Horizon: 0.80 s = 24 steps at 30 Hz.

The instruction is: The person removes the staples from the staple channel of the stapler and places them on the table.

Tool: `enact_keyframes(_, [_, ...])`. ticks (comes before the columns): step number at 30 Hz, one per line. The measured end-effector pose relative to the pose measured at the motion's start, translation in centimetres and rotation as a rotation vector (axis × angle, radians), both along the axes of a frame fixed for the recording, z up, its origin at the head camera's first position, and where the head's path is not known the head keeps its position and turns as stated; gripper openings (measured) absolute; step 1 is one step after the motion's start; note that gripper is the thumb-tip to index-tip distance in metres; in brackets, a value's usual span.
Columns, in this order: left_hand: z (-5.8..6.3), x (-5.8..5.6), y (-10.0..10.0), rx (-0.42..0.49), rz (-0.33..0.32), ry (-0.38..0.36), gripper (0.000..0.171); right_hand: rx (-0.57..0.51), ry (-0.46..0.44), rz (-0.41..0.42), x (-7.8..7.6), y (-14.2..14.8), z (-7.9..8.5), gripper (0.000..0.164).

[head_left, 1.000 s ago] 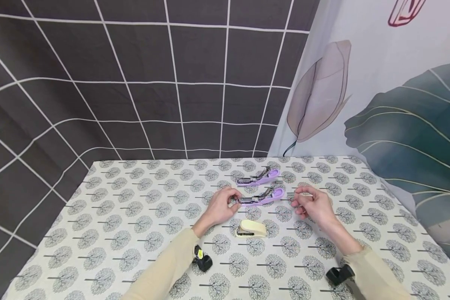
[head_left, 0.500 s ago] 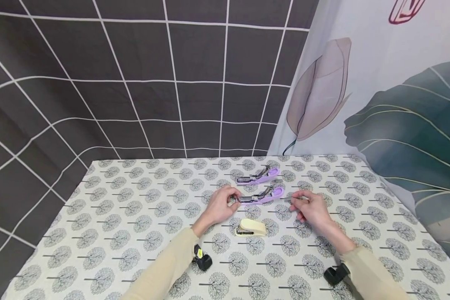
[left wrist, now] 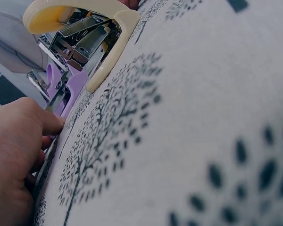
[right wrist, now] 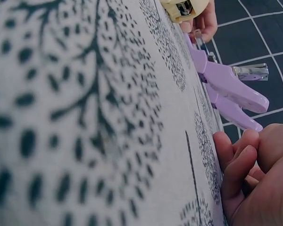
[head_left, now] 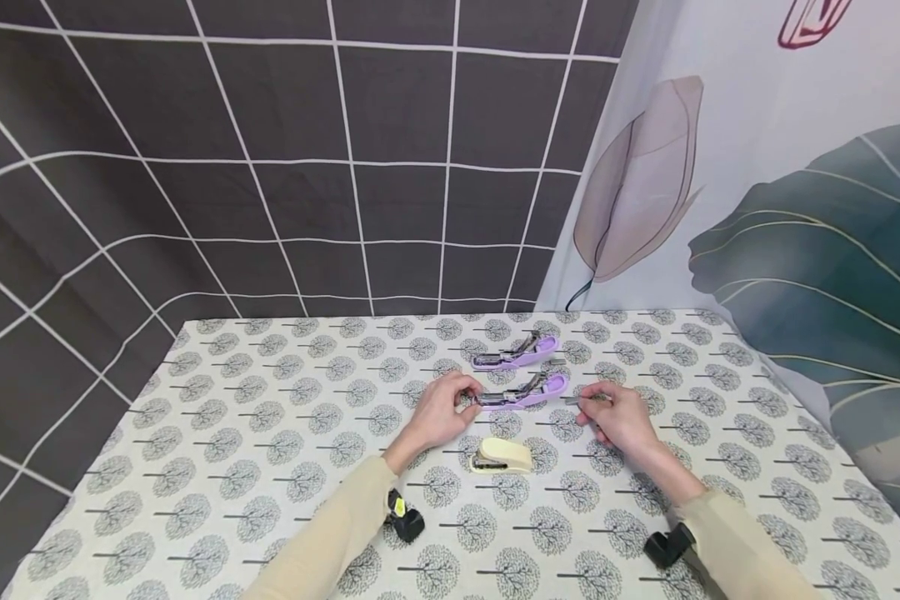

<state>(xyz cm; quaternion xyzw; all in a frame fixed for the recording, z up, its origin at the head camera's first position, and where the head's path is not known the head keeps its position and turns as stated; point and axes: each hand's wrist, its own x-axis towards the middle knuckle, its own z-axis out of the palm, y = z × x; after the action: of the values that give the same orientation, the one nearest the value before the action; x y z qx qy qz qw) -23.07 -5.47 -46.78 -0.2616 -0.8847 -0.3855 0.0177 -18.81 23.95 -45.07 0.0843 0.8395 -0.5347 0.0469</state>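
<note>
My left hand (head_left: 441,410) pinches the front end of the nearer purple stapler (head_left: 527,402), whose top is swung up with the metal magazine bare. To the right, my right hand (head_left: 621,419) pinches a small grey strip of staples (head_left: 572,401) between thumb and forefinger. Its tip points toward the stapler's wide purple end. In the right wrist view the fingers of this hand (right wrist: 269,179) are bent close over the cloth and hide the strip. Closer to me lies a cream stapler (head_left: 508,455), with its silver inner parts (left wrist: 82,44) showing in the left wrist view.
A second opened purple stapler (head_left: 517,360) lies behind the first. By its right end is another grey staple strip (head_left: 554,362). A tree-print cloth (head_left: 270,492) covers the table, backed by a dark gridded curtain (head_left: 285,208) and a leaf-print curtain (head_left: 795,275).
My right hand has closed its fingertips on the grey strip and moved slightly left and nearer with it. The left hand stays on the stapler's front end.
</note>
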Motion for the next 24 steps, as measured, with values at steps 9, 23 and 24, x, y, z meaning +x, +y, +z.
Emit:
enact_keyframes(9, [-0.03, 0.01, -0.04, -0.003, -0.002, 0.017, 0.022, 0.02, -0.01, 0.028, 0.09, 0.0, 0.3, 0.024])
enact_keyframes(23, [-0.26, -0.08, -0.19, 0.046, -0.01, 0.021, 0.024, 0.022, 0.029, 0.015, 0.69, 0.15, 0.71, 0.031])
enact_keyframes(24, [-0.3, -0.08, -0.28, 0.061, -0.015, 0.016, 0.025, 0.016, 0.042, 0.012, 0.92, 0.13, 0.79, 0.03])
